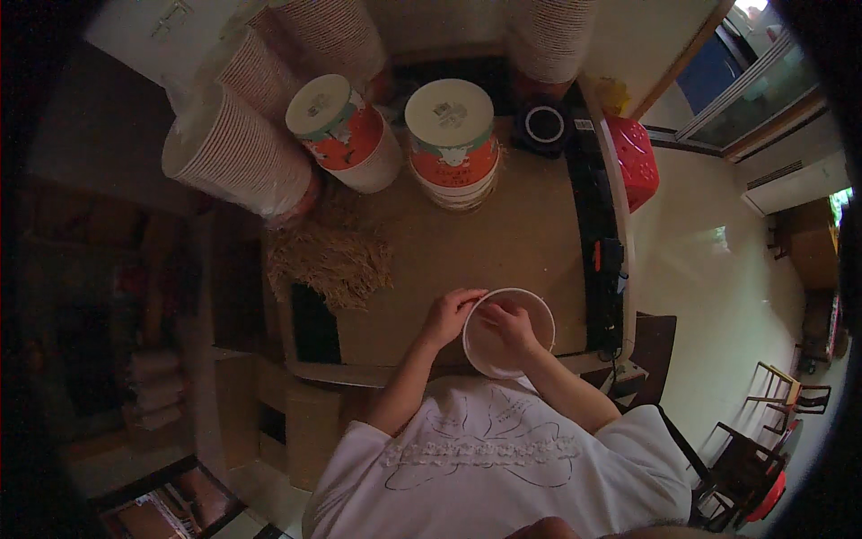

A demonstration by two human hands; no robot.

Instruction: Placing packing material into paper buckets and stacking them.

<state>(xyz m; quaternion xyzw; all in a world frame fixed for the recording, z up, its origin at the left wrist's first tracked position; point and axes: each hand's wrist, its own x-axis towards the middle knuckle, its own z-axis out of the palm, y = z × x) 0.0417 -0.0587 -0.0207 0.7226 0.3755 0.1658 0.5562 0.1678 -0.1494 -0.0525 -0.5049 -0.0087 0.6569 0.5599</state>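
Note:
A round white paper bucket (492, 357) rests against the near edge of the table, its mouth tilted up. Outside its left rim, my left hand (452, 314) grips the wall with the fingers over the edge. My right hand (508, 325) reaches down into the bucket, fingers curled toward the inner left wall; what they hold, if anything, is hidden. Left of the bucket lies a heap of tan, stringy strands (337, 262). Further back stand two short stacks of orange-and-white printed buckets with pale lids, a left stack (359, 148) and a middle stack (453, 162).
Tall stacks of nested white buckets (238, 148) in clear plastic line the back left, with another stack (552, 40) at the back. A dark round device (543, 126) sits near the right edge. Beyond it are a red stool (633, 162) and, lower right, dark chairs (741, 458).

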